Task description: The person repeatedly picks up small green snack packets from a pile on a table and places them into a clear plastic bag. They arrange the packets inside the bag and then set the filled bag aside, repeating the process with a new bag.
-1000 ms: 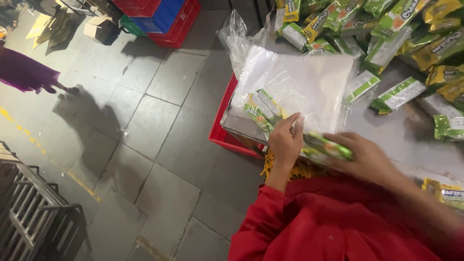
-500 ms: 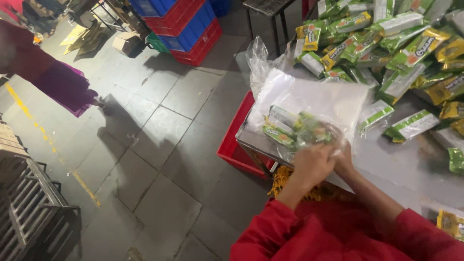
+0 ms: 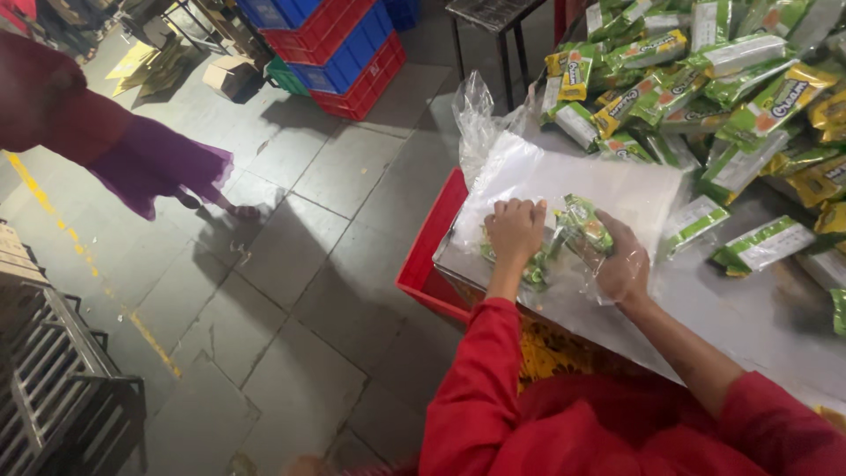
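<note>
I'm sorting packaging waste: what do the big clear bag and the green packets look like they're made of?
Clear bag: thin, soft plastic film, it seems; see-through, crinkled and glossy. The right hand shows through it. Green packets: probably printed plastic or foil-laminate wrappers; shiny, with crimped ends. The left hand presses the bag.

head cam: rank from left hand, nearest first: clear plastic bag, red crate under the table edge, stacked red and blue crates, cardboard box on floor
From the left hand:
1. Clear plastic bag, under the hand.
2. Red crate, just left, below the table edge.
3. Stacked crates, far upper left.
4. Cardboard box, farther left.
</note>
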